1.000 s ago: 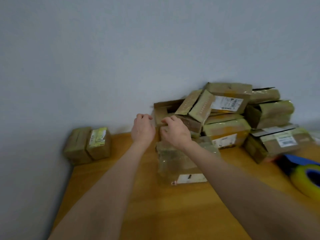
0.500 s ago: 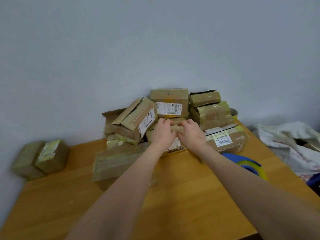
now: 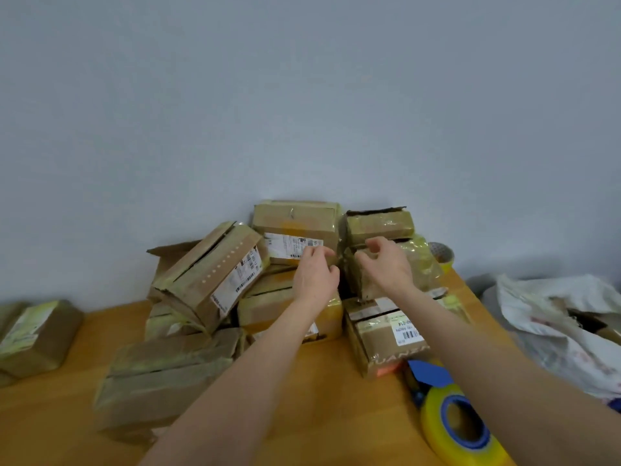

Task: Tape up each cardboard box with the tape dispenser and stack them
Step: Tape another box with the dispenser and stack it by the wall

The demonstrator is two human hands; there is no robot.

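Note:
A pile of cardboard boxes lies against the wall at the back of the wooden table [image 3: 322, 412]. On top of it sits a box with a white label [image 3: 295, 227]. To its right stand a small taped box [image 3: 379, 223] and a taped box [image 3: 420, 267] under it. My left hand [image 3: 316, 275] hovers at the labelled box's lower right corner, fingers loosely curled and holding nothing. My right hand [image 3: 386, 264] is spread in front of the taped box with nothing in it. The blue tape dispenser [image 3: 460, 425] with its yellow roll lies at the front right.
A long flat box [image 3: 164, 375] lies front left of the pile, and a tilted box [image 3: 208, 277] with open flaps leans behind it. A taped box [image 3: 37, 334] sits apart at the far left. A yellow tape roll [image 3: 442, 257] stands at the back right. White bags [image 3: 554, 324] lie beyond the right edge.
Both hands have let go of the middle box they gripped half a second ago. They have risen and moved apart toward the upper boxes. The view has swung right.

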